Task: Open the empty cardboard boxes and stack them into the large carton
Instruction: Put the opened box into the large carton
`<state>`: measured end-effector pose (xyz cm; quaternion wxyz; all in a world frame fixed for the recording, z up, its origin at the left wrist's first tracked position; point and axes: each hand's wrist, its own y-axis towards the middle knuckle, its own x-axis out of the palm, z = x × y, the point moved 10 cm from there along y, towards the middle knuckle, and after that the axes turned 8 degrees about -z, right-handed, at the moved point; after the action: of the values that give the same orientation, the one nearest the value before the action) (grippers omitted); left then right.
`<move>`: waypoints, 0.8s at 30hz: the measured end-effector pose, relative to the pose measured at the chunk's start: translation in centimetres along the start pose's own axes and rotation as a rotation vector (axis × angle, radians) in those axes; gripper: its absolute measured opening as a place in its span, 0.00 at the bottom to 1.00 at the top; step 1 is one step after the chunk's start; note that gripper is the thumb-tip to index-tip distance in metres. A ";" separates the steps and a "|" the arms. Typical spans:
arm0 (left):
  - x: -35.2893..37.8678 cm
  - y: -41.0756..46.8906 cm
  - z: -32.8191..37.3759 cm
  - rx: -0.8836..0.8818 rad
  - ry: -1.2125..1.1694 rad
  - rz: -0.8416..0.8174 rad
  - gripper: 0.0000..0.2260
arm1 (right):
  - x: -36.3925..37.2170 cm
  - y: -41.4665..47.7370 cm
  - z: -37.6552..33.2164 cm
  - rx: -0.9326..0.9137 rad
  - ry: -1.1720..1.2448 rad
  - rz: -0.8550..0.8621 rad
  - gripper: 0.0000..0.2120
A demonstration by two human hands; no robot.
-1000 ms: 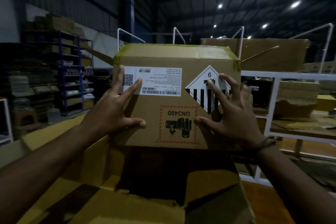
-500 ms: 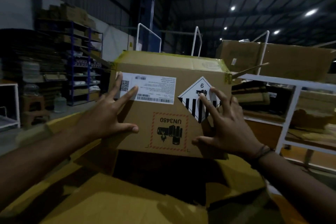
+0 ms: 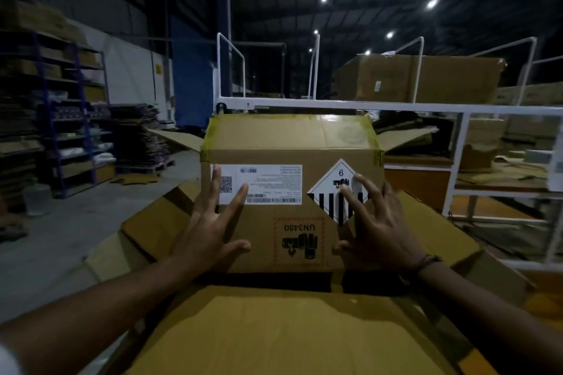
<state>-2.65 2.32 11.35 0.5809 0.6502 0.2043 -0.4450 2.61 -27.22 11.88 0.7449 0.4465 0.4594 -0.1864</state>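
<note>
Cardboard box [image 3: 292, 192] stands upright in the far end of the large carton [image 3: 274, 329], its taped top above the carton's flaps and its labels upside down. Left hand [image 3: 210, 228] lies flat against the box's near face, fingers spread over the white label [image 3: 268, 184]. Right hand [image 3: 374, 231] presses the same face with splayed, bent fingers on the diamond sticker [image 3: 338, 189]. Neither hand grips anything.

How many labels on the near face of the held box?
3 on the box: white shipping label upper left, diamond hazard label upper right, red-bordered UN3480 mark lower centre. Hands may hide more.
</note>
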 end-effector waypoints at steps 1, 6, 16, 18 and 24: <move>0.6 -0.4 -0.1 0.016 0.005 -0.008 0.54 | -0.1 -0.4 -0.2 0.002 0.003 0.035 0.54; 4.2 -2.3 -1.0 0.094 0.006 -0.066 0.54 | 1.5 -2.1 -0.5 0.018 0.045 0.086 0.59; 6.2 -2.7 -4.0 -0.156 0.257 -0.301 0.61 | 6.0 -3.9 0.9 0.109 0.011 -0.057 0.66; 6.1 -2.4 -3.4 -0.172 0.308 -0.332 0.63 | 6.8 -3.8 2.1 0.192 -0.022 -0.130 0.68; 5.7 -2.7 -4.3 -0.331 0.116 -0.362 0.67 | 7.3 -3.4 3.2 0.359 -0.083 -0.263 0.68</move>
<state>-0.35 5.55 4.83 0.5777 0.5237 0.4203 -0.4641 5.64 -30.69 4.54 0.6411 0.4999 0.4420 -0.3791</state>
